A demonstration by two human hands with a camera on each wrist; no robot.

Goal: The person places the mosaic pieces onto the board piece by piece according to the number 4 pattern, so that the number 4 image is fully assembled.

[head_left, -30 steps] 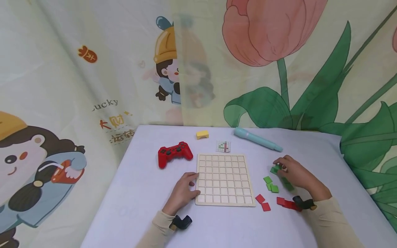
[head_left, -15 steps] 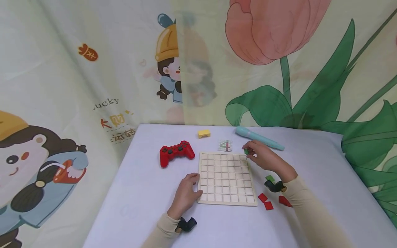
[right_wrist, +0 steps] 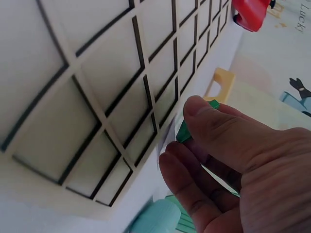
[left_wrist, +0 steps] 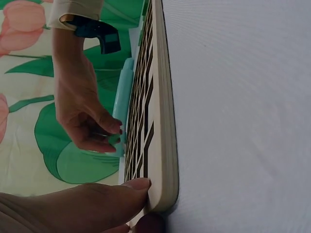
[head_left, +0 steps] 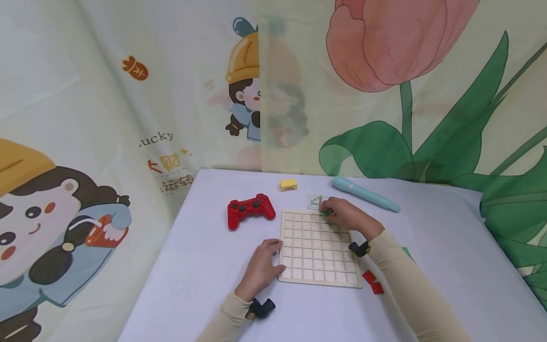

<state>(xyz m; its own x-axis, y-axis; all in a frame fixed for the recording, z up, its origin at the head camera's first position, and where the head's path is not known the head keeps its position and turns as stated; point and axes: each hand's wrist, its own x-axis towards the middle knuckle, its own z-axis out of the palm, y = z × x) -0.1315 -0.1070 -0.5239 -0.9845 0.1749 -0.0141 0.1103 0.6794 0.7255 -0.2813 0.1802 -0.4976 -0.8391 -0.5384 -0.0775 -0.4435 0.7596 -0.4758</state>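
Observation:
A pale wooden grid board (head_left: 318, 249) (left_wrist: 163, 145) (right_wrist: 97, 97) lies on the white table (head_left: 205, 266), its squares bare. My right hand (head_left: 342, 216) (right_wrist: 228, 160) hovers over the board's far edge and pinches a small green tile (head_left: 326, 213) (right_wrist: 187, 127) between thumb and fingers. That tile (left_wrist: 115, 140) also shows in the left wrist view, held just above the board. My left hand (head_left: 260, 268) (left_wrist: 77, 206) rests on the board's near left edge, fingers relaxed.
A red game controller (head_left: 251, 209) (right_wrist: 250, 12) sits left of the board. Behind it lie a yellow arch block (head_left: 288, 184) (right_wrist: 218, 85), a small pattern card (head_left: 315, 201) and a teal pen (head_left: 365, 194) (left_wrist: 122, 104). Red tiles (head_left: 372, 282) and a green tile (head_left: 406, 251) lie to the right.
My right hand carried a green tile from the pile on the right to the board's far edge, then slid leftward along it. My left hand stayed on the board.

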